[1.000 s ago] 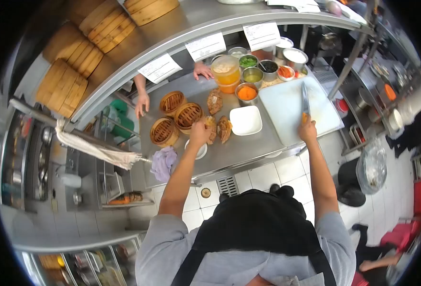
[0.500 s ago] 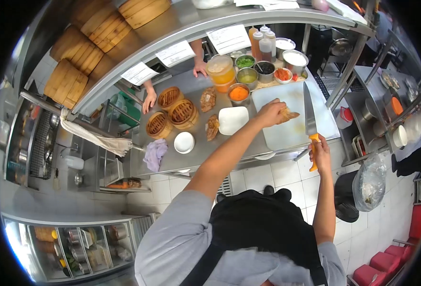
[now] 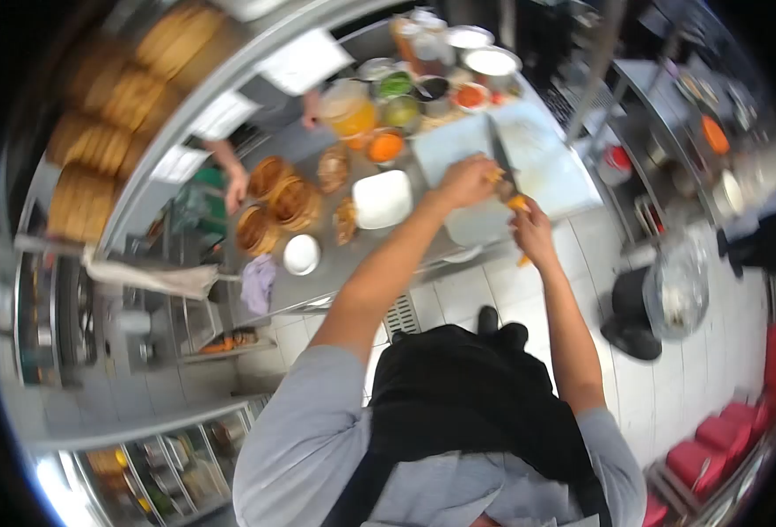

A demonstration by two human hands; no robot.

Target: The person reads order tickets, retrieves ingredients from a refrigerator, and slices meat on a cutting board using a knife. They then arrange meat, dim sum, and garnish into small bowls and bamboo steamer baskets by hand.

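Note:
Over the white cutting board [image 3: 551, 171], my left hand [image 3: 467, 181] is closed on a brown piece of food [image 3: 494, 176] that looks like cooked meat and is mostly covered by the fingers. My right hand [image 3: 534, 232] grips the orange handle of a large knife [image 3: 502, 151], whose blade points away from me, close to the left hand's fingertips. Motion blur hides whether the blade touches the food. Left of the board sit a white square dish [image 3: 382, 199] and two larger brown pieces, one by the dish [image 3: 345, 221] and one farther back [image 3: 333, 169].
Bamboo steamers [image 3: 294, 203], a white bowl [image 3: 301, 255] and a purple cloth [image 3: 258, 284] stand on the left of the counter. Behind are a container of orange liquid [image 3: 347, 110] and several filled tubs. Another person's hand [image 3: 236, 189] rests at the far-left edge. A lined bin [image 3: 678, 294] stands right.
The whole view has shifted and blurred. My right hand has brought the knife nearer to my left hand, so the blade now lies beside the food, tilted leftward.

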